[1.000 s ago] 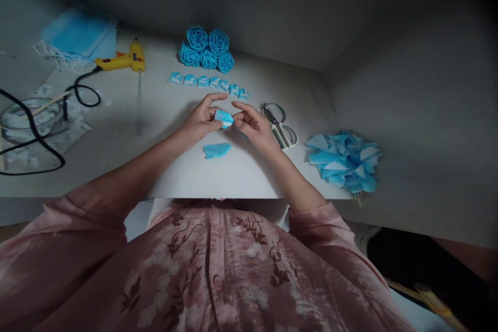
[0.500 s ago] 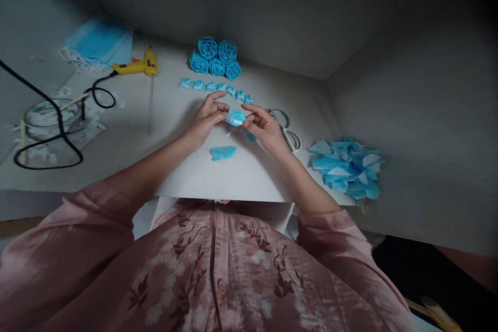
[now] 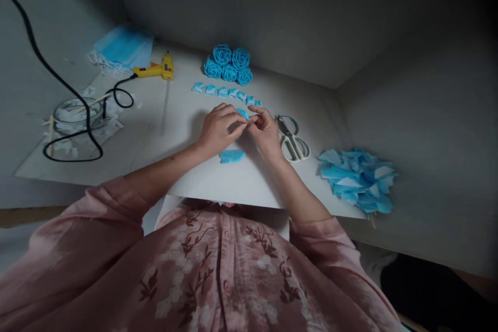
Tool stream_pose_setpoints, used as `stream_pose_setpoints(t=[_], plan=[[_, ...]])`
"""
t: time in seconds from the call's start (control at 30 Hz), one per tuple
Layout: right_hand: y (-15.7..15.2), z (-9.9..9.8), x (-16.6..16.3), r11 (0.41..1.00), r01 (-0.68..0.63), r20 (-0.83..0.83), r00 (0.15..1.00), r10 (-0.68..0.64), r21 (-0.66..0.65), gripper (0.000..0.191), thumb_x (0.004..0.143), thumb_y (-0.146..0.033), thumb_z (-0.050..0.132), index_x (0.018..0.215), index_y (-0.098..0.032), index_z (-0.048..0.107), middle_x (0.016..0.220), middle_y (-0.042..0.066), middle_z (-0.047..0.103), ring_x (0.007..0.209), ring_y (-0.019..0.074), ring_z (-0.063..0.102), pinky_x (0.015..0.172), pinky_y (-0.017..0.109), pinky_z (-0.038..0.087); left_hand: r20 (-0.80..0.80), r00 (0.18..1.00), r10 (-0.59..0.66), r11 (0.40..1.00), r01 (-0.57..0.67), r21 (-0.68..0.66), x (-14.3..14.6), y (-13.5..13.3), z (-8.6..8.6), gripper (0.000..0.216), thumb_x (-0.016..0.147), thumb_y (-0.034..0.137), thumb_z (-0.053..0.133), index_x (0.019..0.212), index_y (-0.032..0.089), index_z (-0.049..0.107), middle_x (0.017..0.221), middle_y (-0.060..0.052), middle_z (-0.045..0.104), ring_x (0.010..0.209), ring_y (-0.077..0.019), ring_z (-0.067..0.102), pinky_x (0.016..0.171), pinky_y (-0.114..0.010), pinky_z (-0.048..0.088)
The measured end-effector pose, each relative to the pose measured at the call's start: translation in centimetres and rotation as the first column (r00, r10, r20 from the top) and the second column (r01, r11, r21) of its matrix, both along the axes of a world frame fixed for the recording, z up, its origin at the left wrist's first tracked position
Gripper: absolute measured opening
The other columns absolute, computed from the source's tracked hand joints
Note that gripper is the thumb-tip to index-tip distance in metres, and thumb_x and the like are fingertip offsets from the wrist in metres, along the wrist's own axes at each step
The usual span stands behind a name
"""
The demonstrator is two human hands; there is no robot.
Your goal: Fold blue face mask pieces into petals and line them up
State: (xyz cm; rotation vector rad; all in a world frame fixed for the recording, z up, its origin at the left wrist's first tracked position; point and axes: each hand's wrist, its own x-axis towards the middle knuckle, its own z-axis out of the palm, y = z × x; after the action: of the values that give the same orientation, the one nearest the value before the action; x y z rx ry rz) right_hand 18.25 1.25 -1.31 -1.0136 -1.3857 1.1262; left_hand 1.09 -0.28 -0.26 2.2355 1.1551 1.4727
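Observation:
Between my two hands is a small piece of blue fabric (image 3: pixel 243 113), partly hidden by fingers. My left hand (image 3: pixel 221 127) pinches it, thumb and forefinger meeting the right hand's fingertips. My right hand (image 3: pixel 264 132) grips its other side with bent fingers. Below the hands a loose blue fabric scrap (image 3: pixel 232 156) lies on the white table (image 3: pixel 218 181). Just beyond them runs a row of small folded blue-and-white pieces (image 3: pixel 222 92). To the right of my right hand rest white-handled scissors (image 3: pixel 293 145) beside a roll of tape (image 3: pixel 291 123).
Several rolled blue fabric roses (image 3: pixel 229 65) are stacked at the back. A yellow glue gun (image 3: pixel 159 68) with a black cord (image 3: pixel 87 114) lies at left, near blue face masks (image 3: pixel 124 46) and a round container (image 3: pixel 78 114) with white scraps. At right sits a ruffled blue bunch (image 3: pixel 356 179).
The hands have drawn together over the blue piece, now more covered by the fingers. The camera view has shifted, and the scissors show more fully.

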Motion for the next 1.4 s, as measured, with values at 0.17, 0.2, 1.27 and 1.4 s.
stream_pose_setpoints(t=[0.17,0.2,1.27,1.4], plan=[[-1.2,-0.5,0.3,1.000,0.005,-0.025,1.000,-0.004,0.019,0.045,0.078,-0.036,0.081,0.118,-0.025,0.065,0.074,-0.008,0.066,0.071,0.0113,0.063,0.075,0.028,0.051,-0.182,0.982,0.055,0.998,-0.049,0.040,0.0,0.0,-0.4,0.015,0.098,0.020,0.064,0.094,0.022,0.079,0.089,-0.005,0.072,0.089,-0.0225,0.062,0.086,-0.039,0.048],[-1.3,-0.6,0.4,1.000,0.001,-0.027,1.000,0.000,0.020,0.045,0.078,-0.036,0.081,0.119,-0.025,0.065,0.075,-0.008,0.066,0.072,0.0113,0.064,0.076,0.028,0.052,-0.206,0.976,0.062,0.998,-0.054,0.044,0.0,0.0,-0.5,0.016,0.098,0.021,0.064,0.095,0.023,0.080,0.090,-0.005,0.073,0.089,-0.0228,0.062,0.085,-0.039,0.048],[-2.1,-0.3,0.4,0.977,0.048,0.234,0.967,-0.097,0.207,0.038,0.094,-0.034,0.067,0.132,-0.027,0.065,0.097,0.000,0.081,0.094,0.0181,0.078,0.095,0.036,0.062,-0.292,0.942,0.166,0.978,-0.196,-0.075,-0.4,-0.1,-0.2,0.014,0.096,0.029,0.068,0.092,0.025,0.080,0.088,-0.006,0.071,0.098,-0.0281,0.065,0.092,-0.045,0.046],[-2.2,-0.3,0.5,0.963,0.051,0.331,0.933,-0.141,0.266,0.038,0.096,-0.034,0.066,0.134,-0.028,0.065,0.101,0.000,0.082,0.097,0.0198,0.078,0.097,0.038,0.062,-0.288,0.943,0.165,0.978,-0.194,-0.075,-0.4,-0.1,-0.3,0.012,0.094,0.024,0.067,0.088,0.024,0.077,0.085,-0.005,0.069,0.096,-0.0273,0.064,0.090,-0.044,0.046]])
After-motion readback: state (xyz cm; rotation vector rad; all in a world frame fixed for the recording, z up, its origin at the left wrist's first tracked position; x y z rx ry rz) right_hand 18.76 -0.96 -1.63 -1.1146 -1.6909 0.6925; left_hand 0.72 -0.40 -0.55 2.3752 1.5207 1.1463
